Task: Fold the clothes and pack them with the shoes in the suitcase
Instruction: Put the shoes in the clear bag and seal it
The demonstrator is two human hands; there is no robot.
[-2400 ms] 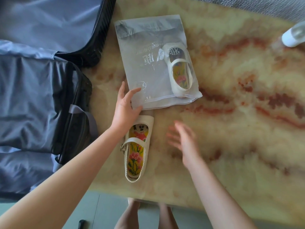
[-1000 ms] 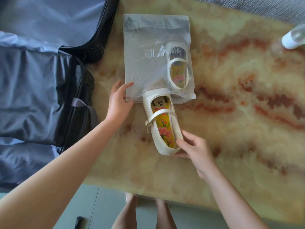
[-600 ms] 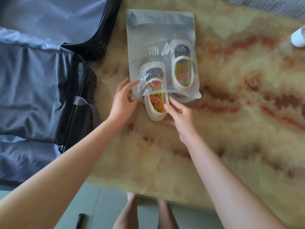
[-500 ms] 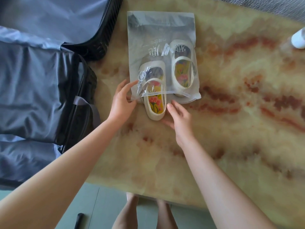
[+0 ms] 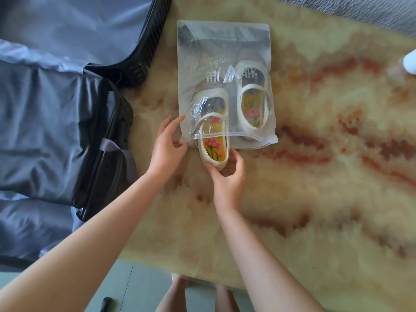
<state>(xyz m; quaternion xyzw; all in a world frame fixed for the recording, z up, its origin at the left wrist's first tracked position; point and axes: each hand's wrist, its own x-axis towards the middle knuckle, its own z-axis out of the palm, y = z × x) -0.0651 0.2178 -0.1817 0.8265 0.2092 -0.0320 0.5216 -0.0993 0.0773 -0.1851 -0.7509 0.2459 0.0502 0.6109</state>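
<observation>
Mid-frame on the bench (image 5: pixel 315 188), one shoe (image 5: pixel 253 102) sits inside the plastic bag (image 5: pixel 222 41), the other shoe (image 5: pixel 213 149) half in, left hand (image 5: pixel 166 145) pinching the bag's mouth, right hand (image 5: pixel 227 176) gripping the heel; the suitcase (image 5: pixel 56 109) at left remains unpacked.

One head-worn camera, looking steeply down from above the near edge of the table (image 5: pixel 315 199).

The wide-angle view faces forward and down. The table fills the middle and the right, the open suitcase (image 5: pixel 56 131) takes the left side, and the person's own legs (image 5: pixel 173 296) show at the bottom edge. The camera is near, within arm's reach: both forearms enter from below, and the left hand (image 5: pixel 166 149) and right hand (image 5: pixel 227 181) meet near the centre.
</observation>
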